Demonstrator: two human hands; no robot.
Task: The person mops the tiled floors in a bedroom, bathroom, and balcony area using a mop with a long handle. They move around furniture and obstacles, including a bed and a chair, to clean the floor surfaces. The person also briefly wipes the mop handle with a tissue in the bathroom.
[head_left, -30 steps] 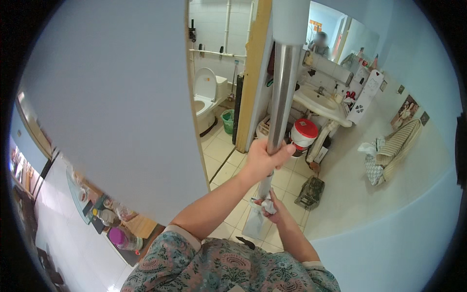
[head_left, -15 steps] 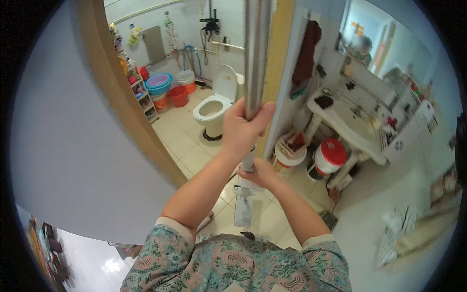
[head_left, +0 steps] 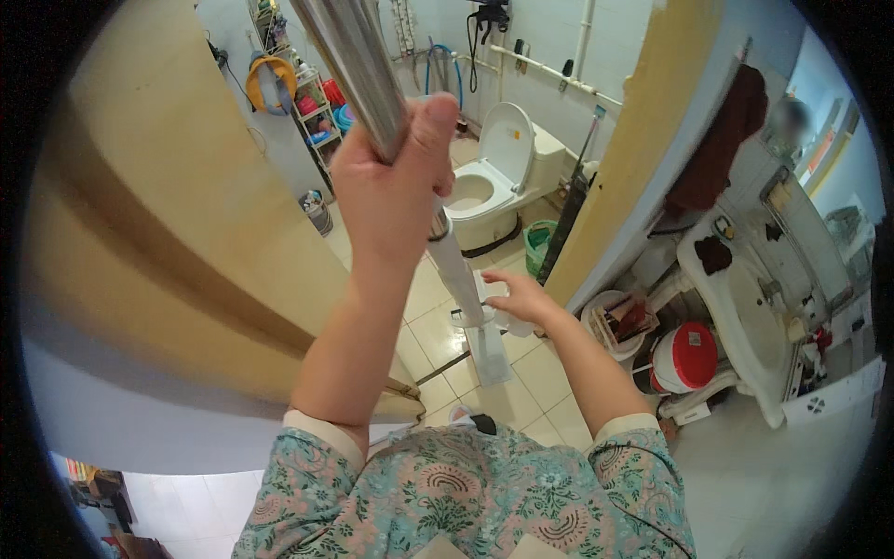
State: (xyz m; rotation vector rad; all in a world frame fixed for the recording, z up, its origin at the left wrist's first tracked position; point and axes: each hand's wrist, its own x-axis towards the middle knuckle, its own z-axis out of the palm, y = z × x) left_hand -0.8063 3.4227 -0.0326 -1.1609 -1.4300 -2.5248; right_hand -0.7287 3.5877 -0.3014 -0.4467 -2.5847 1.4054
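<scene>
A flat mop with a silver pole (head_left: 358,70) runs down from the top of the view. My left hand (head_left: 391,182) is closed round that pole, thumb uppermost. Below my fist the shaft continues into a white lower sleeve (head_left: 456,270). At its bottom end a long pale mop head (head_left: 489,356) stands over the floor tiles. My right hand (head_left: 523,300) is just right of the white sleeve, thumb and fingers apart; whether a fingertip touches it I cannot tell.
A toilet (head_left: 470,191) with raised lid stands ahead, with a green bin (head_left: 538,247) beside it. A yellowish door frame (head_left: 615,140) rises at right. Beyond it are a white washbasin (head_left: 750,307) and a red-lidded bucket (head_left: 684,357). A brown door edge (head_left: 186,242) is close on my left.
My view has turned and moved closer to the toilet. The pole now tilts to the left at its top. My right hand has loosened from the lower shaft; my left hand keeps its grip.
</scene>
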